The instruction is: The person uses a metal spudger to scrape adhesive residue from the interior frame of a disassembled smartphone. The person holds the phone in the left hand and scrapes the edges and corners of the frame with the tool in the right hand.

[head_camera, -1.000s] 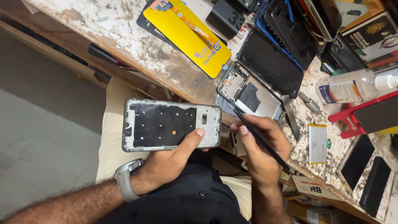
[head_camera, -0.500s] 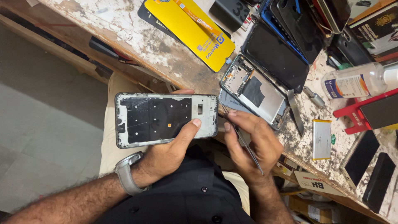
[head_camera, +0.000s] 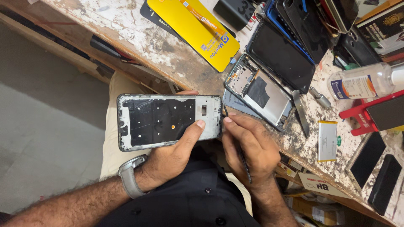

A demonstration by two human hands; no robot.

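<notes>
Two bare hands meet at one short end of a stripped phone frame point(head_camera: 168, 121), held level above the person's lap, just off the edge of a scarred counter point(head_camera: 139, 46). The left hand point(head_camera: 174, 153) cradles the frame from beneath, its grip clamped on it with the thumb pressed onto the black inner plate. The frame's long axis runs left to right across the view — its right-hand end points straight at the right hand point(head_camera: 248, 145), which is the nearer to that edge. That hand's grip is closed on a thin dark tool point(head_camera: 240, 153), pen-fashion, with the tip at the frame's right rim; whether it touches cannot be told. Beyond, on the counter, lie a second opened phone body point(head_camera: 263, 90), a yellow-backed screen panel point(head_camera: 191, 29) and a loose battery point(head_camera: 327, 141) — all well apart from the work.
</notes>
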